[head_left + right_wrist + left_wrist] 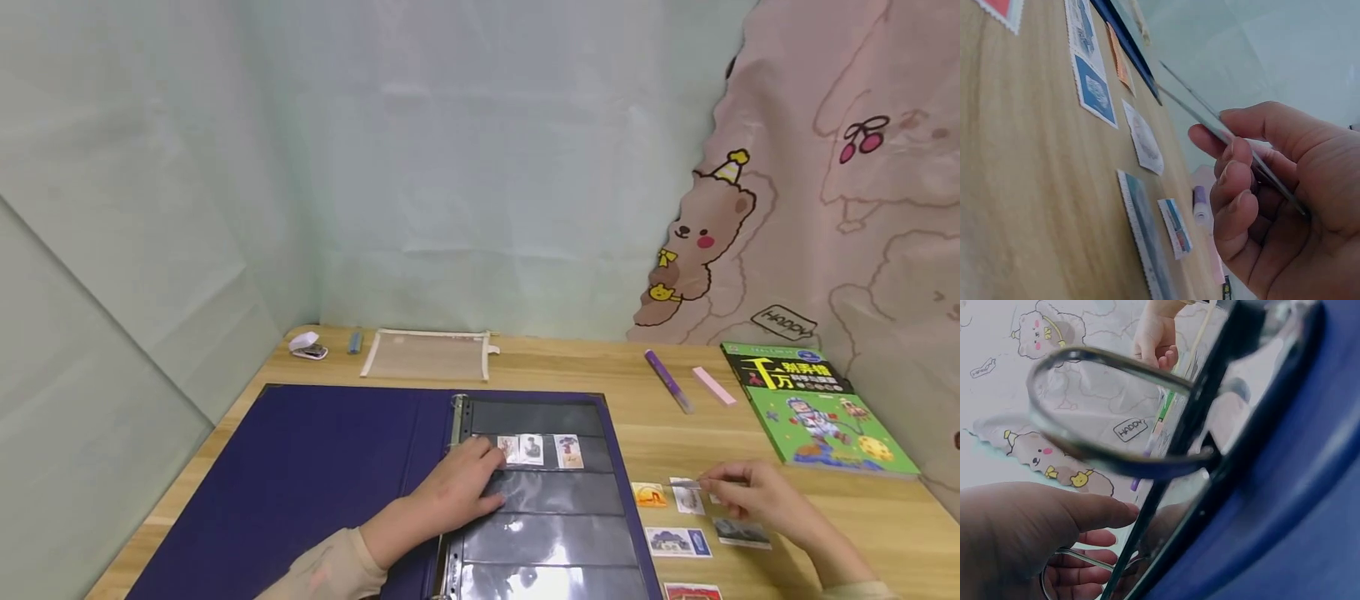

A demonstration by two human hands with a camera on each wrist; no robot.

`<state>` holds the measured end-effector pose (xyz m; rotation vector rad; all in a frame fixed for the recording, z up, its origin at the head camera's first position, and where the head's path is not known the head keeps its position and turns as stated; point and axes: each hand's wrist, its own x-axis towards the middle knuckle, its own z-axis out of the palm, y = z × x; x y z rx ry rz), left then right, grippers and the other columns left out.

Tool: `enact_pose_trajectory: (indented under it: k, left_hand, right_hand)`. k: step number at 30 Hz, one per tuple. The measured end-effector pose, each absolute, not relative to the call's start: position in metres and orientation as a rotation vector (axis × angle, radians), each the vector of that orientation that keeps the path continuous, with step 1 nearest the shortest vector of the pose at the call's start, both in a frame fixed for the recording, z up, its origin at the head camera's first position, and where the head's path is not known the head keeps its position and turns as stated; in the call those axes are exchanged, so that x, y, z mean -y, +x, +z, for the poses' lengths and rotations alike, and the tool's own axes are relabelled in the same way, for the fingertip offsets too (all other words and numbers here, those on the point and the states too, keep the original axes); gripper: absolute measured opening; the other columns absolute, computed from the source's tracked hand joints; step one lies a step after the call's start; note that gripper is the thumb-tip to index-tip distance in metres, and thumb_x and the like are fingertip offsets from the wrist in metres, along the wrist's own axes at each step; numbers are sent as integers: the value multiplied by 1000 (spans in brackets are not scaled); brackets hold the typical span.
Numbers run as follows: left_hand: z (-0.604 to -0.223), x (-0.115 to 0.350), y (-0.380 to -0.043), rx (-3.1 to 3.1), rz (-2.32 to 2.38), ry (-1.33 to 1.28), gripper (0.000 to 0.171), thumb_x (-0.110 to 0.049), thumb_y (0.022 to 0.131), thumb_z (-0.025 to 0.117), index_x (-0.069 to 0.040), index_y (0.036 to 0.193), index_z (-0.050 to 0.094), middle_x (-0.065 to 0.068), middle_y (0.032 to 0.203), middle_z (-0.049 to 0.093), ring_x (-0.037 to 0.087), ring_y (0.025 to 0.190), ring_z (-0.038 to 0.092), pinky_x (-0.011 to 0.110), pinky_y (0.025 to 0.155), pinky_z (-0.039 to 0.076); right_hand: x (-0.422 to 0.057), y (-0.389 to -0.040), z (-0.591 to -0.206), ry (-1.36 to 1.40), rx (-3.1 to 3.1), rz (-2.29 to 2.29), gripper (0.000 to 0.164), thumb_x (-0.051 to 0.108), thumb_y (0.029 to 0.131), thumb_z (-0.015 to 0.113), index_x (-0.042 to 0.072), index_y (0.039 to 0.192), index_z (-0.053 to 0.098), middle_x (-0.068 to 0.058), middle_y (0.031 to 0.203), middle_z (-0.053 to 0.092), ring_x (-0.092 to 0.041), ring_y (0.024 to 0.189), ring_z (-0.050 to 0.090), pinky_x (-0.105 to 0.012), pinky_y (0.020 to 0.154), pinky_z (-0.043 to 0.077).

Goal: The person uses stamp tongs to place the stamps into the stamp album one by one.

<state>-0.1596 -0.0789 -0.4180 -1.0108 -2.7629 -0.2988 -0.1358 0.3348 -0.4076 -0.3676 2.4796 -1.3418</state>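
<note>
My left hand (468, 479) rests on the black stock page (543, 492) of an open blue binder (300, 467), beside its metal rings. Its fingers lie loosely at the second strip, where several small stamps (531, 450) sit; the fingertips partly hide that row's left end. In the left wrist view, a ring (1107, 465) arches over the page edge near the thumb. My right hand (753, 492) holds metal tweezers (1194, 115) above the table. Their tips are apart, with nothing between them. Below lie loose stamps, among them a white one (1142, 137) and an orange one (648, 495).
More stamps lie right of the binder, including a blue-and-white one (678, 542). Farther back are a purple pen (667, 379), a pink strip (714, 386) and a green book (817, 408). A mesh pouch (427, 356) and a white stapler (306, 343) lie behind the binder.
</note>
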Motion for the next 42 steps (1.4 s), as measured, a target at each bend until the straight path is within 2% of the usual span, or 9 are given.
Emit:
enact_pose_trajectory:
  k: [13,22,27,36,42]
  left_hand:
    - [-420,80,-159,2705,-225,-1000,27,-38,72,70,-17,88,62,-5,84,54,13,83,52,29,79,43]
    - [-423,80,-160,2644,-239,-1072,20,-36,73,70,-21,84,65,-8,82,51,9,79,47,25,71,38]
    - [-425,80,-160,2644,-267,-1102,18,-34,74,70,-20,84,64,-7,86,53,10,81,48,26,73,41]
    - [-423,78,-159,2652,-290,-1114,24,-30,76,68,-19,95,62,-5,85,51,10,79,47,25,74,42]
    - [-424,77,-159,2681,-368,-1081,32,-30,76,68,-15,103,60,-3,92,51,12,87,47,26,78,42]
  right_hand:
    - [-335,-140,-394,-462,-2584,-1207,26,16,91,50,-6,96,63,12,54,42,3,46,37,-23,38,36]
    - [-335,-138,-397,-459,-2623,-1143,23,19,89,54,0,91,65,11,53,44,3,44,37,-22,37,36]
    - [-337,-136,-396,-471,-2629,-1145,22,18,89,54,-1,90,65,11,53,43,4,44,36,-20,36,34]
    - [-337,-134,-399,-449,-2605,-1151,24,20,88,54,-1,92,65,10,55,45,4,45,37,-21,38,35]
    - [-335,-135,-400,-408,-2547,-1170,28,21,89,54,-4,96,64,10,57,45,3,47,39,-21,39,36]
